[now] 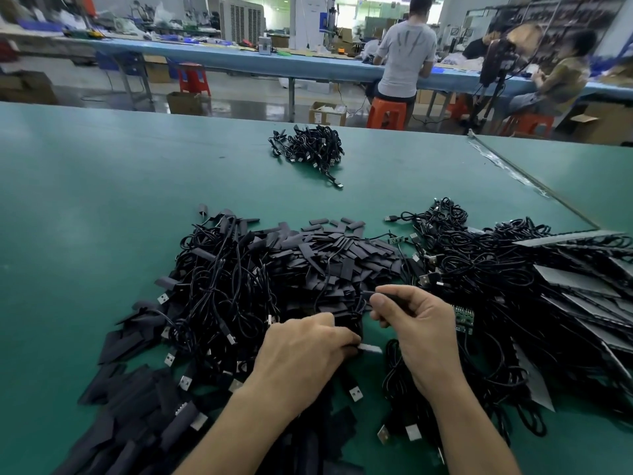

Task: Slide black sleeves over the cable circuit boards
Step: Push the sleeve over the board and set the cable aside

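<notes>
Sleeve (373,295) pinched by right hand (423,325); left hand (305,354) grips cable (371,348) just beside.

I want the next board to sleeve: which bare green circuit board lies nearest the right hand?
The green circuit board just beside the right hand; the other green board lies farther off, at the far edge of the black sleeve pile.
</notes>
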A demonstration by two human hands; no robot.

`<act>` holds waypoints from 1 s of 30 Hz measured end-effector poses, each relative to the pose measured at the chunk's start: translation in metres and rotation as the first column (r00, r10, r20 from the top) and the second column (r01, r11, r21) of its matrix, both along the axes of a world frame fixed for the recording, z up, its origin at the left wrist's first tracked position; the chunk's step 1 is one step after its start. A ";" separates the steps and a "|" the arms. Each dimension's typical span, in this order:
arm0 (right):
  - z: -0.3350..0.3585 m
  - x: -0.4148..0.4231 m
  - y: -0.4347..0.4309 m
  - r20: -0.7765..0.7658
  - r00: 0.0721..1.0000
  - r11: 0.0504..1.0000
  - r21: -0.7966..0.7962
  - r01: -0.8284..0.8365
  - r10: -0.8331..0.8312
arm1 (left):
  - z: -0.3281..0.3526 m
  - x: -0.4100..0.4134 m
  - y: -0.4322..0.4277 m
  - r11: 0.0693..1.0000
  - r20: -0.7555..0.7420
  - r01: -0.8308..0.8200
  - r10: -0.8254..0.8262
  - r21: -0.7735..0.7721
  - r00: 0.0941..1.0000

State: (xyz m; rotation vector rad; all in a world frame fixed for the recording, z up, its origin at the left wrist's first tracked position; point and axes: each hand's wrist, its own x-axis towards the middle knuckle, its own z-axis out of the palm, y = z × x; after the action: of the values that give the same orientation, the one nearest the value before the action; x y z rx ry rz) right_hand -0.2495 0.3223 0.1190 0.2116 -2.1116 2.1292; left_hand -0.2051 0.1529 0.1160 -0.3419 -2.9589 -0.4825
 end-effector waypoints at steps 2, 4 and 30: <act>-0.001 -0.001 0.001 0.008 1.000 1.000 -0.014 0.006 -0.006 | 0.001 0.000 -0.003 0.991 -0.027 -0.037 0.040 0.128 0.999; -0.001 -0.001 0.002 0.005 1.000 0.999 -0.032 0.003 -0.002 | 0.002 -0.001 -0.007 0.953 -0.004 -0.099 0.104 0.285 0.995; 0.002 -0.002 0.002 0.018 0.975 0.973 0.062 -0.223 0.222 | 0.008 -0.011 -0.041 0.584 0.209 -0.106 -0.113 0.805 0.971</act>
State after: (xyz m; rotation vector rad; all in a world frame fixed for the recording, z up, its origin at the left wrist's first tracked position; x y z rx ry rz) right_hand -0.2514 0.3247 0.1207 0.4661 -2.2599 2.1852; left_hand -0.2159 0.1118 0.1244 -0.1712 -2.5229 -1.9014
